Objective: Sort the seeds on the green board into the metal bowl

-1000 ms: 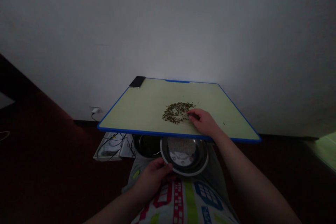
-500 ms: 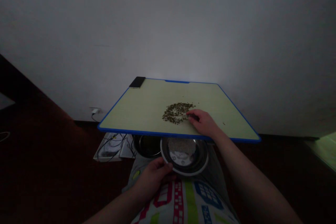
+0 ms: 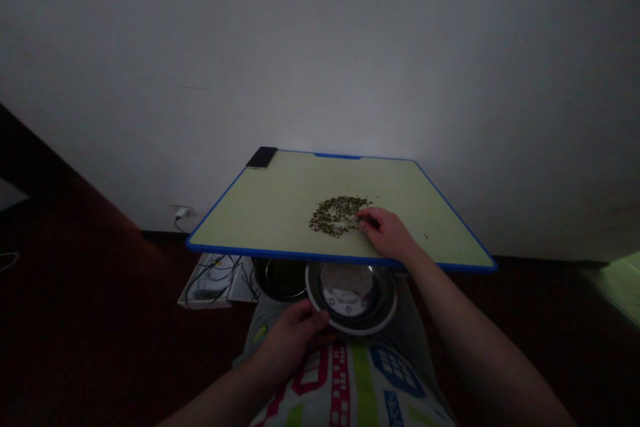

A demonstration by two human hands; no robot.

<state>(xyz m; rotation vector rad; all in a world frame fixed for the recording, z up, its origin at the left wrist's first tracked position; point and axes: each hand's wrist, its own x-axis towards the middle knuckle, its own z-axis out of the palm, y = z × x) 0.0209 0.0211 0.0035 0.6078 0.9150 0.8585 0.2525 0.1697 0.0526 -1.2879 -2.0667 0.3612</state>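
My left hand (image 3: pixel 296 333) grips the near-left rim of a metal bowl (image 3: pixel 353 329), thumb on top and fingers below. Pale grains lie in the bowl, which rests above my lap just under the table's front edge. My right hand (image 3: pixel 384 230) lies low over the table, thumb and forefinger curled close together at the right side of a loose patch of small brown seeds or grains (image 3: pixel 327 215). What sits between those fingertips is too small to make out.
The pale table (image 3: pixel 260 213) has a blue edge and stands by a white wall. A black phone (image 3: pixel 262 157) lies at its far-left corner. Under the front edge is a second metal bowl (image 3: pixel 285 293). A white box (image 3: pixel 213 277) with cables stands at lower left.
The fingertips of my right hand have shifted very slightly at the edge of the brown grains. My left hand and the bowl stay in place.
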